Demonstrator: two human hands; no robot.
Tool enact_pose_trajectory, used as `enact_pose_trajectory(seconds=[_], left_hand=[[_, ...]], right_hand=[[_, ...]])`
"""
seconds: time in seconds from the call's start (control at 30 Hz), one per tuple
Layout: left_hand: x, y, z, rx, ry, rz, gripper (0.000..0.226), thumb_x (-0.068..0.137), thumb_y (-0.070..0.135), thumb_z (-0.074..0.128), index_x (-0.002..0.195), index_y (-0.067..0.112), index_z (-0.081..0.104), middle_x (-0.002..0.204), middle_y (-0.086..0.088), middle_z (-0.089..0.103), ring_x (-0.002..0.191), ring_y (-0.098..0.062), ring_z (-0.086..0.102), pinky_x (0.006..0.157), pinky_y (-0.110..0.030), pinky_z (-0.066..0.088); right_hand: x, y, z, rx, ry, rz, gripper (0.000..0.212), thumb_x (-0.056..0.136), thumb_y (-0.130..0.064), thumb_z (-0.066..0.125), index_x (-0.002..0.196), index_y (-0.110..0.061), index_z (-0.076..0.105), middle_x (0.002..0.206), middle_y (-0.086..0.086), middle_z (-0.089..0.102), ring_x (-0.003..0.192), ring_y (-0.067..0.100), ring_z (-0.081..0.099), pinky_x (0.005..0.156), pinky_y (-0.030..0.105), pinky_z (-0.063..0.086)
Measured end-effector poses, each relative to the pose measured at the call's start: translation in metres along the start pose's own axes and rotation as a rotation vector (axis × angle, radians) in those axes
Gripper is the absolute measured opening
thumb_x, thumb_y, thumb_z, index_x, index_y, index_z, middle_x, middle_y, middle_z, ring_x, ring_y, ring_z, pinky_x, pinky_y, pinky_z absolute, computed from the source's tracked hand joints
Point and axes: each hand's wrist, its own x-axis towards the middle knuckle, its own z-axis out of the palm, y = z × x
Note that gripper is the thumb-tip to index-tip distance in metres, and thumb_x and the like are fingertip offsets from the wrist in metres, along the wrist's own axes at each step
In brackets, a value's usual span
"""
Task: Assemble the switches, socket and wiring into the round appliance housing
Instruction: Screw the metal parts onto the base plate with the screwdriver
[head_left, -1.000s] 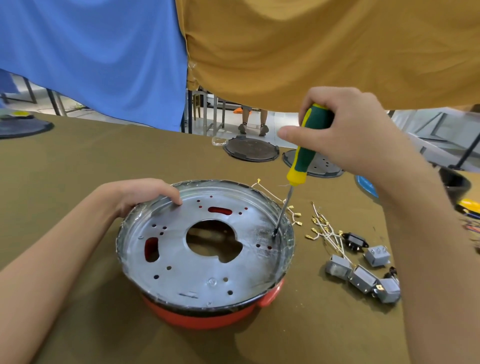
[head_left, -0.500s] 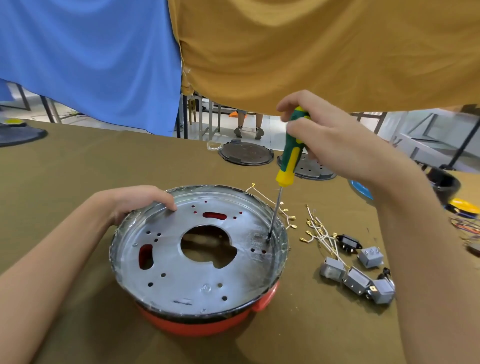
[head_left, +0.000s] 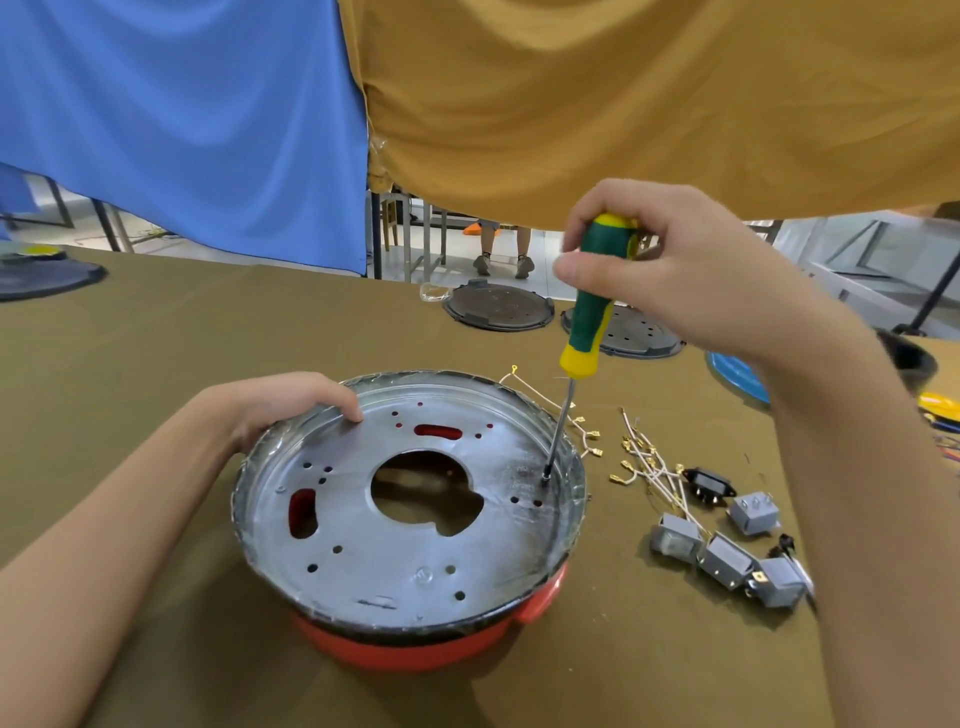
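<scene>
The round housing (head_left: 405, 545), a silver metal plate with holes over a red base, sits in the middle of the table. My left hand (head_left: 280, 405) grips its far left rim. My right hand (head_left: 670, 270) holds a green and yellow screwdriver (head_left: 592, 312) nearly upright, its tip on a screw (head_left: 545, 477) at the plate's right side. To the right lie several grey switches (head_left: 724, 558), a black socket (head_left: 707, 489) and white wires with brass terminals (head_left: 644, 462).
Two dark round covers (head_left: 497, 307) lie at the table's far edge, another (head_left: 47, 278) at the far left. A blue object (head_left: 737, 376) and a black bowl (head_left: 909, 358) are at the right. Blue and ochre cloths hang above.
My right hand has shifted its grip on the screwdriver handle, turning it while the tip stays on the screw. My left hand stays on the rim.
</scene>
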Motion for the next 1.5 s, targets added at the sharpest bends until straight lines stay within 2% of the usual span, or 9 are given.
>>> enact_pose_trajectory(seconds=[0.1, 0.3, 0.5, 0.63, 0.73, 0.83, 1.03, 1.27, 1.5], left_hand=[[-0.002, 0.001, 0.001, 0.008, 0.007, -0.011, 0.036, 0.086, 0.024, 0.061, 0.11, -0.003, 0.068, 0.096, -0.025, 0.074, 0.068, -0.034, 0.071, 0.056, -0.037, 0.058], [-0.008, 0.003, 0.004, 0.015, 0.021, -0.02, 0.037, 0.088, 0.023, 0.06, 0.111, -0.005, 0.067, 0.093, -0.025, 0.074, 0.065, -0.033, 0.071, 0.054, -0.036, 0.058], [-0.015, 0.008, 0.012, 0.04, 0.076, -0.005, 0.042, 0.091, 0.022, 0.059, 0.121, -0.006, 0.063, 0.114, -0.03, 0.067, 0.079, -0.036, 0.066, 0.078, -0.043, 0.056], [-0.016, 0.009, 0.017, 0.034, 0.124, 0.008, 0.045, 0.094, 0.019, 0.058, 0.131, -0.006, 0.057, 0.132, -0.032, 0.057, 0.095, -0.036, 0.055, 0.097, -0.049, 0.047], [-0.016, 0.01, 0.018, 0.021, 0.149, 0.019, 0.044, 0.094, 0.018, 0.058, 0.131, -0.007, 0.057, 0.132, -0.031, 0.057, 0.087, -0.035, 0.055, 0.085, -0.042, 0.049], [-0.016, 0.009, 0.018, 0.001, 0.154, 0.019, 0.044, 0.093, 0.018, 0.058, 0.13, -0.007, 0.057, 0.125, -0.029, 0.059, 0.081, -0.034, 0.055, 0.075, -0.038, 0.048], [-0.017, 0.012, 0.02, 0.007, 0.158, 0.013, 0.044, 0.094, 0.017, 0.058, 0.131, -0.007, 0.056, 0.123, -0.029, 0.059, 0.084, -0.036, 0.055, 0.082, -0.041, 0.048], [-0.016, 0.01, 0.019, 0.016, 0.157, 0.009, 0.043, 0.093, 0.017, 0.058, 0.129, -0.007, 0.058, 0.108, -0.022, 0.059, 0.07, -0.03, 0.055, 0.067, -0.034, 0.047], [-0.013, 0.007, 0.008, -0.035, 0.01, -0.037, 0.032, 0.09, 0.022, 0.057, 0.108, -0.003, 0.067, 0.087, -0.022, 0.074, 0.061, -0.032, 0.071, 0.049, -0.034, 0.057]], right_hand=[[0.003, 0.0, 0.01, -0.188, 0.127, 0.08, 0.039, 0.087, -0.057, 0.064, 0.085, -0.018, 0.059, 0.064, -0.002, 0.049, 0.054, 0.012, 0.04, 0.051, 0.028, 0.033], [-0.002, 0.001, -0.006, 0.116, -0.119, 0.027, 0.022, 0.093, -0.023, 0.064, 0.113, -0.031, 0.063, 0.089, -0.005, 0.058, 0.063, 0.0, 0.049, 0.059, 0.016, 0.042], [0.002, -0.004, 0.009, -0.241, 0.112, 0.068, 0.045, 0.08, -0.063, 0.067, 0.085, -0.018, 0.059, 0.065, -0.002, 0.054, 0.056, 0.015, 0.045, 0.051, 0.03, 0.036], [0.0, -0.005, 0.003, 0.011, -0.096, 0.08, 0.023, 0.094, -0.029, 0.057, 0.118, -0.029, 0.058, 0.094, -0.002, 0.064, 0.058, 0.004, 0.05, 0.053, 0.021, 0.041], [-0.002, -0.006, -0.005, -0.031, -0.06, 0.016, 0.012, 0.09, -0.033, 0.067, 0.101, -0.03, 0.066, 0.076, -0.012, 0.06, 0.054, 0.001, 0.052, 0.051, 0.012, 0.038], [0.0, -0.006, 0.005, -0.252, 0.09, 0.071, 0.036, 0.084, -0.055, 0.067, 0.083, -0.019, 0.061, 0.067, 0.0, 0.057, 0.055, 0.014, 0.049, 0.052, 0.027, 0.041], [-0.001, -0.007, 0.0, -0.022, -0.1, 0.129, 0.023, 0.095, -0.033, 0.057, 0.117, -0.027, 0.057, 0.086, -0.006, 0.055, 0.063, 0.008, 0.046, 0.058, 0.026, 0.035], [0.001, -0.008, 0.005, -0.255, 0.115, 0.107, 0.036, 0.085, -0.056, 0.067, 0.083, -0.021, 0.061, 0.065, -0.003, 0.054, 0.055, 0.013, 0.048, 0.051, 0.029, 0.037], [-0.003, -0.002, -0.007, -0.023, -0.115, 0.156, 0.018, 0.09, -0.035, 0.067, 0.105, -0.029, 0.057, 0.083, -0.004, 0.056, 0.069, 0.019, 0.055, 0.061, 0.036, 0.046]])
